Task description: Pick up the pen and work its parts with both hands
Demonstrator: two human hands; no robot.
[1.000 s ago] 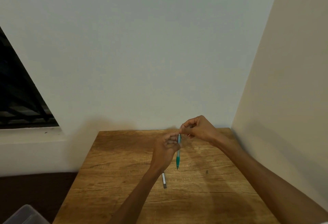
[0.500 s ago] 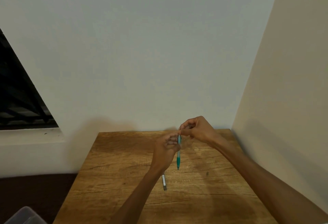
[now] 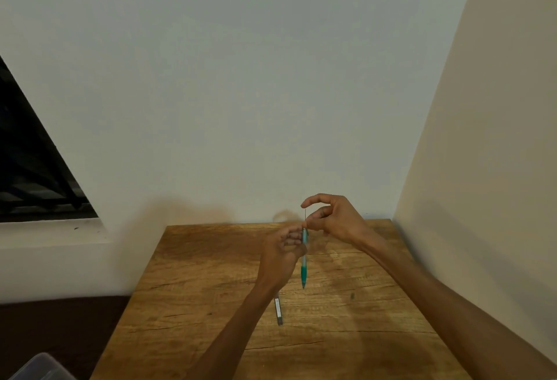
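The left hand [image 3: 281,251] curls its fingers round a slim teal mechanical pencil [image 3: 304,271], translucent and smooth, held upright above the grainy, cracked wooden table [image 3: 193,304] with its tip pointing down. The right hand [image 3: 330,217] pinches a hair-thin lead [image 3: 305,214] at the pencil's top end, barely visible. A small grey tube [image 3: 278,311] lies on the table, partly hidden behind the left wrist. A clear plastic box [image 3: 39,369] is cut off at the lower-left corner.

Single head-worn view, forward and down onto a near wooden table [image 3: 211,304].
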